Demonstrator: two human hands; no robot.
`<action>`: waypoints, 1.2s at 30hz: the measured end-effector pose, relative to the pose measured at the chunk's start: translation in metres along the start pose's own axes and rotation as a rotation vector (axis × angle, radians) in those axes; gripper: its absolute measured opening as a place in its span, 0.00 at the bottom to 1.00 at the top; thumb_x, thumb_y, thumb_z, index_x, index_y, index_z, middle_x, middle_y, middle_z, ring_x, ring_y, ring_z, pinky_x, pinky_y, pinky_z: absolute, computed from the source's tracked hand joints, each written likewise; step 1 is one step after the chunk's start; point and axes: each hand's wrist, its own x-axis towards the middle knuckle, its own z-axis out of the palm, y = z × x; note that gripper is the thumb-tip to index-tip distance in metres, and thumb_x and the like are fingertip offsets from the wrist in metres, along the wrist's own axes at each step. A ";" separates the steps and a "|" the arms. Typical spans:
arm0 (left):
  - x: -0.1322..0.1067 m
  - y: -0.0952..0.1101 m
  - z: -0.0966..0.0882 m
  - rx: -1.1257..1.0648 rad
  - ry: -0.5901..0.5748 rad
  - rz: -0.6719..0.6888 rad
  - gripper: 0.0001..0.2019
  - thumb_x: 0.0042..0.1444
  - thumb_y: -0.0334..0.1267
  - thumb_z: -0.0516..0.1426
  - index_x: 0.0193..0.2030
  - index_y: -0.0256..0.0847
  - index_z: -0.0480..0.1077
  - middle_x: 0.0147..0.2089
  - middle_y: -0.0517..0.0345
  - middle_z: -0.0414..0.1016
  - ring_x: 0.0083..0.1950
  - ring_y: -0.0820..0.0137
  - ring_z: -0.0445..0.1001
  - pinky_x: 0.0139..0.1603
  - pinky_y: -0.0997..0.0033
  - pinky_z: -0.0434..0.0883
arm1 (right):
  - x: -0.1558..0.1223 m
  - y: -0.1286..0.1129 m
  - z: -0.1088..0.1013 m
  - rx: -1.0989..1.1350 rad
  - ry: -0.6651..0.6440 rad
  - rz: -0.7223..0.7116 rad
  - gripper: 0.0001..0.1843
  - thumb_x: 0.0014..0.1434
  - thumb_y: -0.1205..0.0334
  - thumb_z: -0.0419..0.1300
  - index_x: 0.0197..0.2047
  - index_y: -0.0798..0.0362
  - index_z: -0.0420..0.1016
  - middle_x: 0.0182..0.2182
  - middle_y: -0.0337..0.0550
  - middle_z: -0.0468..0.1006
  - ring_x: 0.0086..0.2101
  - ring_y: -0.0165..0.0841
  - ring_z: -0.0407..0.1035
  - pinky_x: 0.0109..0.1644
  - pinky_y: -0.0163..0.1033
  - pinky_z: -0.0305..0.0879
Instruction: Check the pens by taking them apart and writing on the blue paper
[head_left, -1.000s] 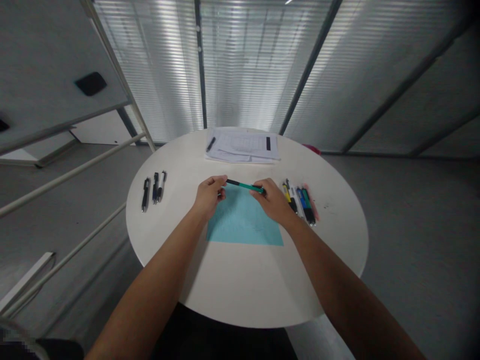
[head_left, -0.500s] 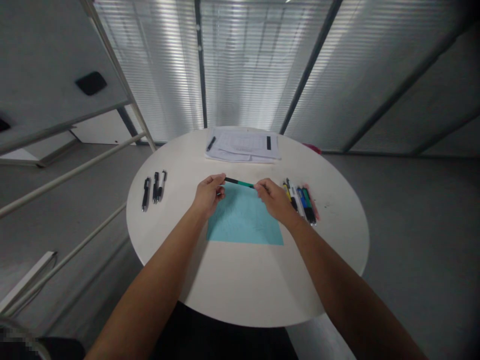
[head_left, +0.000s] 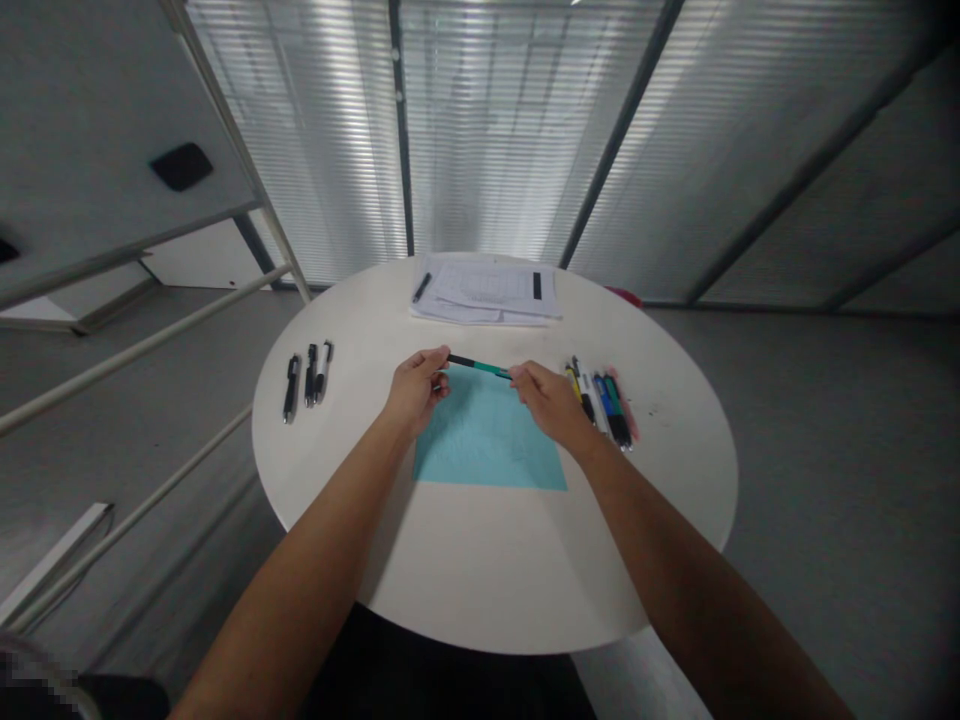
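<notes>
Both my hands hold one green and black pen (head_left: 478, 366) level above the far edge of a light blue sheet (head_left: 487, 445) on the round white table (head_left: 465, 570). My left hand (head_left: 415, 391) pinches the pen's left, black end with closed fingers. My right hand (head_left: 547, 400) is closed on the pen's right end, which it hides. A row of several coloured pens (head_left: 600, 400) lies just right of my right hand. Three black and white pens (head_left: 307, 378) lie side by side at the table's left.
A stack of printed papers (head_left: 491, 292) with a dark pen (head_left: 421, 288) on it sits at the table's far edge. A slanted white metal frame (head_left: 142, 345) stands to the left. Glass walls with blinds rise behind the table.
My right hand has slid left along the pen, so less of the green barrel shows between my hands. The left hand has barely moved.
</notes>
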 end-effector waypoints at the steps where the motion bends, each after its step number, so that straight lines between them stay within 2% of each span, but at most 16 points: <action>1: 0.000 0.000 0.000 -0.002 -0.002 0.002 0.18 0.41 0.44 0.68 0.30 0.37 0.66 0.28 0.65 0.65 0.21 0.83 0.61 0.19 0.79 0.58 | 0.000 0.001 0.001 0.009 0.021 0.003 0.19 0.64 0.44 0.49 0.35 0.50 0.69 0.23 0.36 0.68 0.25 0.31 0.63 0.31 0.36 0.55; 3: 0.001 -0.001 -0.001 -0.001 0.000 0.004 0.18 0.41 0.44 0.68 0.30 0.37 0.65 0.29 0.65 0.65 0.21 0.82 0.61 0.19 0.79 0.58 | 0.001 0.003 0.002 0.035 0.077 0.009 0.16 0.61 0.44 0.54 0.40 0.49 0.69 0.26 0.36 0.71 0.27 0.31 0.65 0.32 0.36 0.56; 5: 0.001 -0.002 -0.001 0.000 0.004 0.002 0.18 0.41 0.44 0.68 0.30 0.37 0.65 0.29 0.65 0.65 0.22 0.82 0.61 0.19 0.79 0.59 | 0.001 0.004 0.003 0.050 0.101 0.014 0.16 0.61 0.45 0.56 0.41 0.49 0.68 0.28 0.37 0.72 0.28 0.31 0.66 0.32 0.36 0.57; 9: 0.002 -0.001 -0.002 0.002 0.000 0.014 0.18 0.41 0.44 0.68 0.29 0.37 0.66 0.27 0.65 0.65 0.21 0.82 0.60 0.20 0.79 0.59 | 0.001 0.001 0.002 0.089 0.062 0.029 0.16 0.62 0.45 0.54 0.36 0.50 0.69 0.22 0.35 0.69 0.24 0.29 0.63 0.29 0.36 0.55; 11: 0.003 -0.001 -0.002 0.009 -0.005 0.031 0.17 0.42 0.43 0.68 0.28 0.37 0.66 0.26 0.65 0.64 0.21 0.82 0.60 0.21 0.78 0.58 | 0.002 -0.002 0.002 0.191 0.059 0.058 0.17 0.61 0.45 0.54 0.33 0.50 0.67 0.18 0.33 0.65 0.21 0.28 0.60 0.27 0.35 0.54; 15: 0.001 -0.003 -0.002 0.088 -0.058 0.070 0.14 0.45 0.44 0.66 0.30 0.37 0.69 0.28 0.62 0.68 0.23 0.81 0.62 0.23 0.77 0.61 | 0.007 -0.006 0.002 0.642 0.091 0.175 0.17 0.58 0.43 0.58 0.32 0.49 0.66 0.18 0.32 0.66 0.19 0.27 0.60 0.25 0.34 0.57; 18: -0.002 -0.007 0.000 0.274 -0.123 0.156 0.12 0.47 0.43 0.65 0.31 0.37 0.72 0.30 0.59 0.72 0.26 0.79 0.65 0.29 0.74 0.64 | 0.012 -0.009 -0.001 1.031 0.080 0.293 0.19 0.56 0.40 0.60 0.35 0.48 0.68 0.21 0.33 0.69 0.22 0.28 0.64 0.26 0.35 0.61; 21: -0.004 -0.012 0.003 0.444 -0.180 0.230 0.11 0.47 0.41 0.64 0.33 0.37 0.74 0.29 0.58 0.73 0.28 0.76 0.67 0.32 0.74 0.64 | 0.013 -0.013 -0.005 1.288 0.044 0.381 0.23 0.58 0.35 0.52 0.37 0.47 0.70 0.25 0.36 0.71 0.28 0.32 0.68 0.30 0.38 0.66; 24: -0.007 -0.014 0.004 0.553 -0.241 0.279 0.10 0.48 0.41 0.63 0.35 0.37 0.74 0.30 0.58 0.74 0.31 0.74 0.69 0.35 0.72 0.65 | 0.012 -0.019 -0.010 1.416 -0.034 0.426 0.27 0.60 0.33 0.45 0.36 0.46 0.71 0.30 0.39 0.75 0.33 0.35 0.71 0.34 0.42 0.69; 27: -0.010 -0.013 0.005 0.661 -0.280 0.354 0.08 0.49 0.39 0.62 0.35 0.39 0.74 0.30 0.58 0.75 0.33 0.72 0.71 0.40 0.70 0.67 | 0.009 -0.024 -0.012 1.427 -0.132 0.397 0.30 0.59 0.31 0.43 0.34 0.48 0.71 0.35 0.43 0.77 0.40 0.40 0.71 0.38 0.47 0.69; 30: -0.014 -0.010 0.005 0.740 -0.309 0.375 0.06 0.48 0.37 0.62 0.34 0.41 0.75 0.32 0.57 0.76 0.36 0.70 0.72 0.44 0.69 0.67 | 0.007 -0.026 -0.012 1.260 -0.166 0.314 0.34 0.56 0.27 0.41 0.32 0.48 0.69 0.36 0.46 0.76 0.44 0.44 0.70 0.38 0.50 0.69; 34: -0.017 -0.005 0.004 0.735 -0.367 0.351 0.07 0.47 0.35 0.62 0.36 0.41 0.77 0.36 0.55 0.77 0.41 0.67 0.73 0.48 0.69 0.66 | 0.006 -0.022 -0.015 0.979 -0.119 0.228 0.35 0.54 0.24 0.39 0.29 0.48 0.65 0.31 0.47 0.72 0.43 0.46 0.68 0.38 0.49 0.67; 36: -0.014 -0.005 0.001 0.715 -0.313 0.356 0.06 0.50 0.37 0.60 0.35 0.41 0.77 0.35 0.55 0.76 0.39 0.68 0.72 0.45 0.71 0.66 | 0.006 -0.019 -0.019 0.899 -0.059 0.193 0.34 0.54 0.25 0.39 0.29 0.47 0.64 0.28 0.47 0.70 0.42 0.46 0.67 0.38 0.49 0.66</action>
